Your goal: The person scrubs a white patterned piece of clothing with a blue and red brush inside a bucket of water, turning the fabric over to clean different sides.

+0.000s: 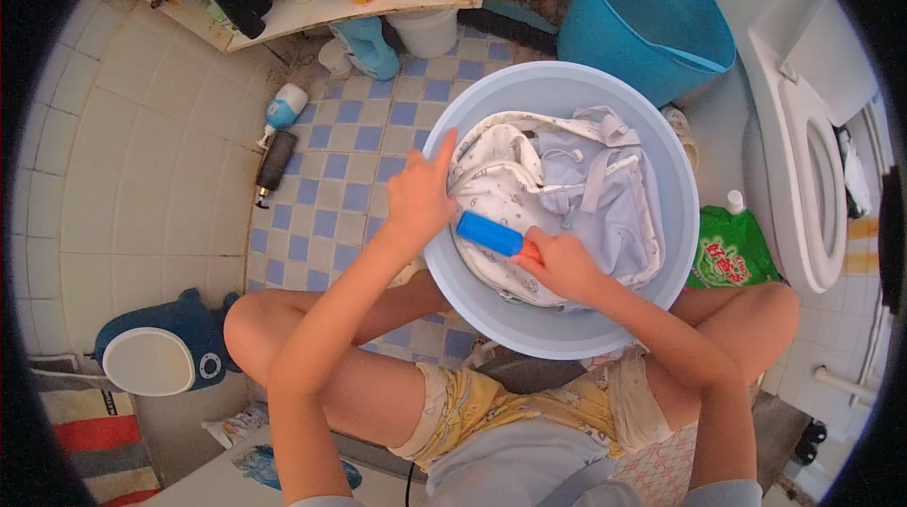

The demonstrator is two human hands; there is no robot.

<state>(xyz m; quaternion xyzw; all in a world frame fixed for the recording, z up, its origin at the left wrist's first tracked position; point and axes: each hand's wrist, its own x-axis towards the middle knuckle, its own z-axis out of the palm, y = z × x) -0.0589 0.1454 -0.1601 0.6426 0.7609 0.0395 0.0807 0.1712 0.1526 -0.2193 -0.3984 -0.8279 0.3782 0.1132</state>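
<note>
A light blue plastic basin (560, 75) sits between my knees. In it lies a soft cloth bag (599, 202), lavender and white with small printed figures, with straps and a drawstring toggle. My left hand (423, 184) is at the basin's left rim, fingers curled on the white cloth and index finger stretched out. A scrubbing brush (490, 233) with a blue back and orange handle is gripped in my right hand (563, 262). Its blue back faces up over the white part of the bag, hiding the bristles. No water is plainly seen in the basin.
A tall teal tub (638, 60) stands behind the basin, beside a white toilet (815, 209). A green detergent pouch (737, 252) is at the right. Pump bottles (276, 160) lie along the left wall. A shelf (397, 7) holds several bottles. Blue and grey tiles (340, 167) cover the floor.
</note>
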